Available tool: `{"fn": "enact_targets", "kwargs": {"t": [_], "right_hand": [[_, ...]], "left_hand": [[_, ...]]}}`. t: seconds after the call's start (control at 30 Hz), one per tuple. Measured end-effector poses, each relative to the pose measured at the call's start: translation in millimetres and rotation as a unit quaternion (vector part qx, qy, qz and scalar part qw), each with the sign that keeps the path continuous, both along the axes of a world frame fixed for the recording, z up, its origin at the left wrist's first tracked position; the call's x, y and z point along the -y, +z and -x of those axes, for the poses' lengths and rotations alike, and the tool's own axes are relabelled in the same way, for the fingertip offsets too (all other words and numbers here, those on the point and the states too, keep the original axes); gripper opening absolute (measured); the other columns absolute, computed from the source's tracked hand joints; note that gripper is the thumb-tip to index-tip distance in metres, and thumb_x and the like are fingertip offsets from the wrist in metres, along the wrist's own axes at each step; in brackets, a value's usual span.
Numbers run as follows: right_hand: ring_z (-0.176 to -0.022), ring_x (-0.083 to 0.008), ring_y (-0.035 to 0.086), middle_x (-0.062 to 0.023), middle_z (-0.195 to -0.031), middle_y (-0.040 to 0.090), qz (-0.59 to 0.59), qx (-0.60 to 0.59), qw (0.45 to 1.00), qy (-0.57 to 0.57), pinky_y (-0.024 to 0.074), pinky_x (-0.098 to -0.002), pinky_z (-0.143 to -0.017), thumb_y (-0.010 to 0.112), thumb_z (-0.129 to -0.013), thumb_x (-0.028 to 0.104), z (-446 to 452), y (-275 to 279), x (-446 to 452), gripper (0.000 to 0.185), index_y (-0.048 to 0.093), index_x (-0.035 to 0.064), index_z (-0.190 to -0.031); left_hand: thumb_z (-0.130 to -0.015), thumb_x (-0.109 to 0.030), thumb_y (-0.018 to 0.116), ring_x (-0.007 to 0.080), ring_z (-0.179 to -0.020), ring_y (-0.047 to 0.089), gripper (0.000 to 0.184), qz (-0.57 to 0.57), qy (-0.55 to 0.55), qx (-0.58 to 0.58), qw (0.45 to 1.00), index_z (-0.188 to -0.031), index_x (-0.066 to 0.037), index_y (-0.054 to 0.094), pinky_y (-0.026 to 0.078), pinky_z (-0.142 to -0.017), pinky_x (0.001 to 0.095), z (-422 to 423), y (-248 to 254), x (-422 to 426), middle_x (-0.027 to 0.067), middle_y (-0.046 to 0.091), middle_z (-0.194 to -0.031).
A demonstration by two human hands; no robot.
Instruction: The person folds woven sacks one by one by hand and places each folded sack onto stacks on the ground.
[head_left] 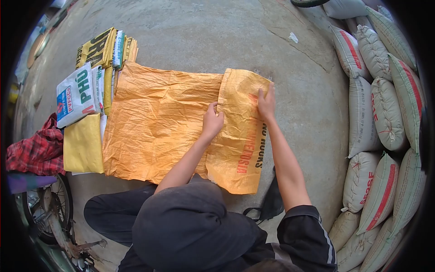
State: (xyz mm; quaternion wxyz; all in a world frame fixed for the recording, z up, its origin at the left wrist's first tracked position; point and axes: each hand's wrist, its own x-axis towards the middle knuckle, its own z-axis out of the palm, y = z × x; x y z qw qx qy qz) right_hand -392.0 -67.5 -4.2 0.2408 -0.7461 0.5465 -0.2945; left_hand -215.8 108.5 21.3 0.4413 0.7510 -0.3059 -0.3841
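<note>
On my feed the orange woven sack (pixel 158 118) sprawls across mid-frame, mostly left of both hands, with its printed flap (pixel 238 136) folded between them. Left hand (pixel 213 120)'s pinching the flap's inner edge near center; right hand (pixel 266 102)'s on the outer edge, can't tell if it's gripping tbh.

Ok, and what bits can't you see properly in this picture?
All in the head view:
- Underside of the orange sack: hidden by its own top side.
- Wheel at the top: cut off by the upper edge.
- Small print on the stacked sacks: too tiny to read.
- Purple thing: its outer end is lost at the dark rim.
</note>
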Motion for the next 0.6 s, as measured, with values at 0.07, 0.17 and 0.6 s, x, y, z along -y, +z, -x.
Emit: {"fn": "enact_targets", "kwargs": {"t": [0.07, 0.17, 0.6], "right_hand": [[-0.14, -0.0364, 0.037, -0.0221, -0.152, 0.037, -0.072, 0.014, 0.996, -0.047, 0.0273, -0.0431, -0.116, 0.057, -0.098, 0.036, 11, 0, 32, 0.073, 0.028, -0.0065, -0.149], [-0.126, -0.03, 0.053, -0.0181, -0.135, 0.056, -0.293, 0.103, 0.948, -0.068, 0.0402, -0.0449, -0.107, 0.064, -0.095, 0.031, 19, 30, 62, 0.06, 0.044, -0.0034, -0.14], [-0.092, -0.0233, 0.066, -0.0124, -0.097, 0.069, 0.008, -0.074, 0.993, -0.091, 0.0516, -0.0459, -0.07, 0.051, -0.099, 0.046, 6, -7, 124, 0.048, 0.065, 0.0016, -0.109]], "left_hand": [[-0.083, -0.012, 0.071, 0.026, -0.096, 0.065, 0.059, -0.014, 0.011, 0.023, 1.0, -0.134, 0.002, 0.045, 0.05, -0.084, 0.036, 9, 1, -14, 0.0178, 0.066, -0.105], [-0.079, -0.015, 0.076, 0.0347, -0.11, 0.064, 0.069, -0.031, -0.024, -0.013, 0.999, -0.138, -0.001, 0.042, 0.049, -0.095, 0.0404, 15, 20, -44, 0.0249, 0.065, -0.116], [-0.083, -0.032, 0.075, 0.04, -0.095, 0.066, 0.06, -0.122, -0.203, 0.094, 0.967, -0.125, 0.002, 0.049, 0.051, -0.08, 0.0463, 31, -8, -75, 0.0289, 0.066, -0.1]]}}
